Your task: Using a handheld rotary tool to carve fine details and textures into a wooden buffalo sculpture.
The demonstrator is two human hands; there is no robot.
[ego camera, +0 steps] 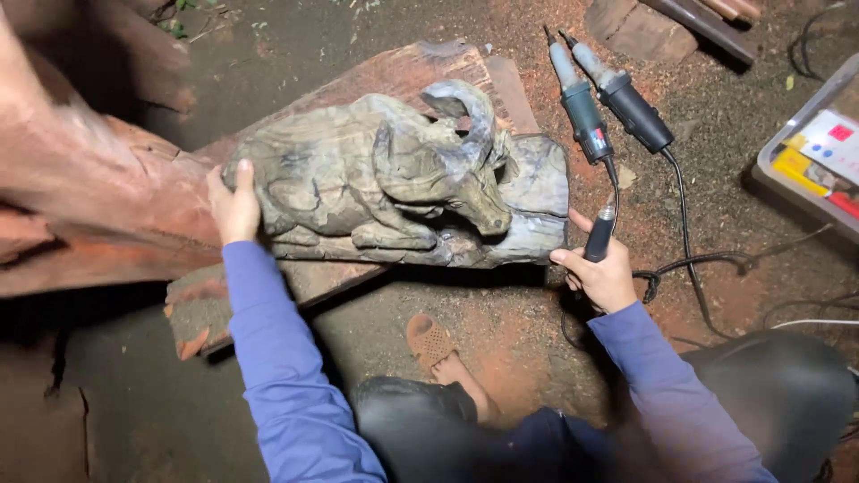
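A grey wooden carving of a lying bull (385, 174) with curved horns rests on a reddish wooden slab (358, 89). My left hand (234, 207) presses flat against the carving's rear end. My right hand (601, 273) is at the carving's right end, curled around the dark handle of a hand-held rotary tool (599, 234) that points upward. Both arms wear blue sleeves.
Two more corded power tools (608, 98) lie on the sawdust-covered ground at the upper right, their cables (689, 259) trailing toward me. A tray with colourful boxes (819, 156) sits at the right edge. A large reddish log (72, 197) lies left. My sandalled foot (431, 342) is below the slab.
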